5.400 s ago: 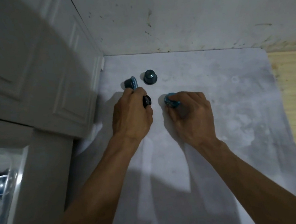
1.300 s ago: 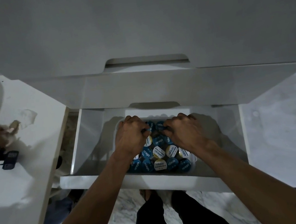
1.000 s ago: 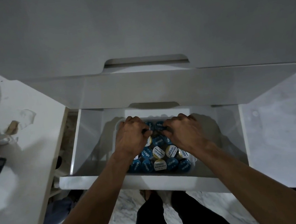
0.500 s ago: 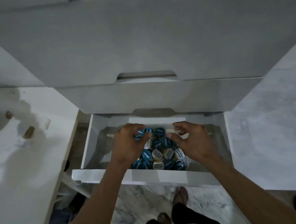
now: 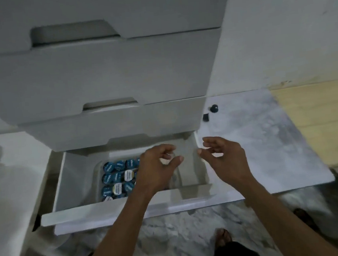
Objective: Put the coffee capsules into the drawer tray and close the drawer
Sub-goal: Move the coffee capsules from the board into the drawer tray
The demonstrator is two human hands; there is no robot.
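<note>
The drawer [image 5: 118,211] stands pulled out below two closed drawer fronts, its white front edge nearest the person. Inside it, toward the left, sits a pale tray [image 5: 96,177] packed with coffee capsules [image 5: 117,177] — blue foil tops mostly, a few white ones among them, lying in rows; the right part of the tray is hidden behind the left hand [image 5: 158,170]. That hand hangs over the middle of the drawer with its fingers [image 5: 167,149] curled loosely and the thumb stretched toward three o'clock, gripping nothing. The right hand [image 5: 223,159] hovers over the drawer's right wall, its fingers [image 5: 211,140] spread and slightly bent, likewise empty. On the grey marbled table [image 5: 270,148] at about one o'clock from the right hand, two dark capsules remain: an upright one [image 5: 214,108] close to the wall and, just beside it toward seven o'clock, a second one [image 5: 205,117] hard against the cabinet's side. At the bottom edge the person's feet [image 5: 223,236] show on the mottled floor — blurred, as is much of the scene.
</note>
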